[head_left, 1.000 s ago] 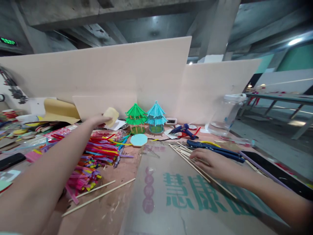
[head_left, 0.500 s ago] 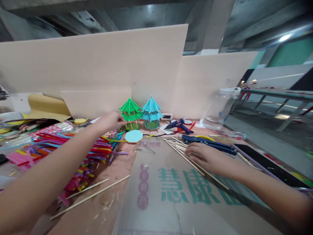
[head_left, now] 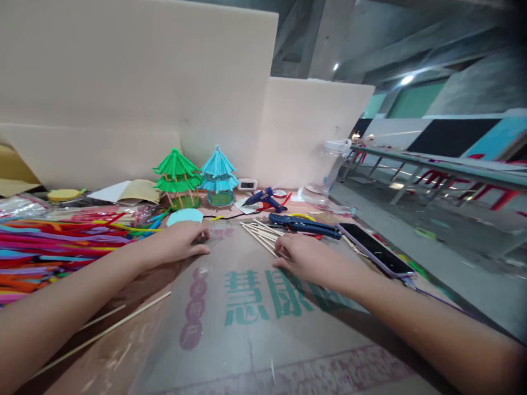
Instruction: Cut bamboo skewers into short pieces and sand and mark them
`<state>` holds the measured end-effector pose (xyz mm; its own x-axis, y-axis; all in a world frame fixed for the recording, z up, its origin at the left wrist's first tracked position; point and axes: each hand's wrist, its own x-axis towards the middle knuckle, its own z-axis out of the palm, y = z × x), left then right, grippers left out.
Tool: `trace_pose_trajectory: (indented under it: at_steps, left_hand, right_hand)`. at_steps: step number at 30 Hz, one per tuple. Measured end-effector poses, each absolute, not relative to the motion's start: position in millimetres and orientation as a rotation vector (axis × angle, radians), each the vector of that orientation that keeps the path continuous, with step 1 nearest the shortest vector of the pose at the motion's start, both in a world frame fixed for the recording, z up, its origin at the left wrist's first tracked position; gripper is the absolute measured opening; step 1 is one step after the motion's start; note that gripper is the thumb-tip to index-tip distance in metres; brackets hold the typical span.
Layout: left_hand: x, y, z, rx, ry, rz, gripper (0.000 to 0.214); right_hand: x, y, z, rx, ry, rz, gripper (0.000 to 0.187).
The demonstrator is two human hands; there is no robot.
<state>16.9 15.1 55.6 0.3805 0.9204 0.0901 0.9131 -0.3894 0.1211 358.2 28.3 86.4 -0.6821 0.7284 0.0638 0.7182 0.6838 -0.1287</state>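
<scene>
My left hand (head_left: 184,242) hovers low over the left edge of a printed plastic-covered board (head_left: 214,351), thumb and fingers apart, with nothing in it. Just beyond it lies a pale blue octagonal disc (head_left: 185,216), partly hidden by my fingers. My right hand (head_left: 304,259) is closed, its bent fingers on the near ends of several thin wooden sticks (head_left: 260,235) fanned out on the board. Behind stand two small two-tiered pavilions with fuzzy pipe-cleaner roofs, a green pavilion (head_left: 177,178) and a light blue pavilion (head_left: 218,175).
Colourful pipe cleaners (head_left: 61,247) are heaped at the left; two loose sticks (head_left: 111,328) lie nearer. A blue glue gun (head_left: 265,199), dark blue pliers (head_left: 304,224), a phone (head_left: 376,249) and a clear plastic jug (head_left: 325,170) are behind and right. A pale panel (head_left: 135,99) stands behind.
My left hand has come back from the green pavilion toward the board, near the disc. My right hand stays by the sticks, its fingers more bent. The view has turned right and down.
</scene>
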Motion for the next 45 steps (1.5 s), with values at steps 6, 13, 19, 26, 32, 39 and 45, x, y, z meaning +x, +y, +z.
trace_pose_trajectory:
  at_steps: [6,13,19,26,32,39,45]
  left_hand:
    - [30.3,10.7,52.7,2.533,1.598,0.331,0.027]
    - [19.3,19.6,50.2,2.456,1.485,0.455,0.030]
    - [17.6,23.0,47.0,2.407,1.474,0.521,0.031]
    - [17.2,21.0,44.0,2.431,1.473,0.533,0.030]
    - [15.2,23.7,42.9,2.424,1.479,0.509,0.032]
    - [17.3,21.9,45.6,2.451,1.498,0.464,0.036]
    - [14.9,27.8,41.0,2.480,1.480,0.457,0.038]
  right_hand:
    - [359.6,30.6,73.6,-1.071,-2.787,-0.031,0.020]
    - [326.5,21.1,71.5,-0.559,-3.024,0.387,0.066]
    - [255.4,-3.0,68.4,-0.366,-3.047,0.704,0.070]
    - [281.1,-26.1,77.2,-0.351,-2.744,1.167,0.052]
    - [326.9,-56.8,82.5,0.162,-2.886,1.413,0.050]
    - [300.1,-64.6,71.5,0.129,-2.943,0.983,0.048]
    - [348.2,-49.5,75.2,-0.551,-2.765,0.925,0.059]
